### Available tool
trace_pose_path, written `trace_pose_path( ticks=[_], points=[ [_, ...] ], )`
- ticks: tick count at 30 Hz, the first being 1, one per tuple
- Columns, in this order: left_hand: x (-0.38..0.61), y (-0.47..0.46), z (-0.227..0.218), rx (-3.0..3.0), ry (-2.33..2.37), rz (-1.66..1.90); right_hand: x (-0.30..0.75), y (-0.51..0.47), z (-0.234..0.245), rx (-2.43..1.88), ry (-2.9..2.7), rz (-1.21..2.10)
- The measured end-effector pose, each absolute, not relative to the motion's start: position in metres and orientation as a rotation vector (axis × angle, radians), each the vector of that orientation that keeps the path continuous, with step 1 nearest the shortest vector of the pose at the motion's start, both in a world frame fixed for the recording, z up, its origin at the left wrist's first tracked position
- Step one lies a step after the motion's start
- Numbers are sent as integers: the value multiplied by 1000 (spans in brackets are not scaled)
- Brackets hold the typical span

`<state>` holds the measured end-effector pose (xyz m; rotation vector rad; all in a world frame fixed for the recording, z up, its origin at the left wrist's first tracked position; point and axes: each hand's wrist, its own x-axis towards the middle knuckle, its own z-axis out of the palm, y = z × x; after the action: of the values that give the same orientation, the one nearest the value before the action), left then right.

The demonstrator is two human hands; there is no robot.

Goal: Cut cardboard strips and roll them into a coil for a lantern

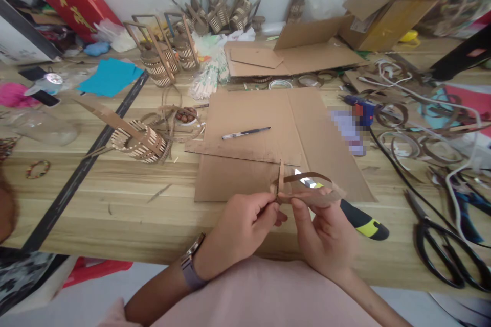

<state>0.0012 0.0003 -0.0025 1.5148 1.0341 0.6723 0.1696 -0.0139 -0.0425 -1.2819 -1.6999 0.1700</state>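
Close to the table's front edge, my left hand (247, 222) pinches one end of a thin brown strip (315, 176), beside a short upright piece (281, 176) of the same brown material. My right hand (326, 232) grips the strip farther along, where it curves back in a loop; its fingers are closed on it. Whether strip and upright piece are joined is hidden by my fingertips. Behind my right hand lies a utility knife (370, 224) with a black and yellow handle. Cardboard sheets (233, 179) lie just beyond my hands, with a pen (246, 133) on top.
On the left stands a small woven basket (140, 140) with a long strip rising from it. Scissors (441, 245) and a glue gun (360, 110) with its cord lie right. Finished handled baskets (157, 69) stand behind. A person's arm (6, 207) shows at the left edge.
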Motion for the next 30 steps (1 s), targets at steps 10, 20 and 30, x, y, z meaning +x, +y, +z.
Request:
trace_pose_path(
  ticks=[10, 20, 30],
  points=[
    [-1, 6, 0, 1557, 1062, 640, 171, -13, -41, -1151, -1820, 142],
    [0, 3, -1, 1606, 1080, 662, 169, -12, -33, -1208, -1890, -39],
    [-3, 3, -5, 1511, 1017, 606, 171, -14, -45, -1222, -1705, 204]
  ],
)
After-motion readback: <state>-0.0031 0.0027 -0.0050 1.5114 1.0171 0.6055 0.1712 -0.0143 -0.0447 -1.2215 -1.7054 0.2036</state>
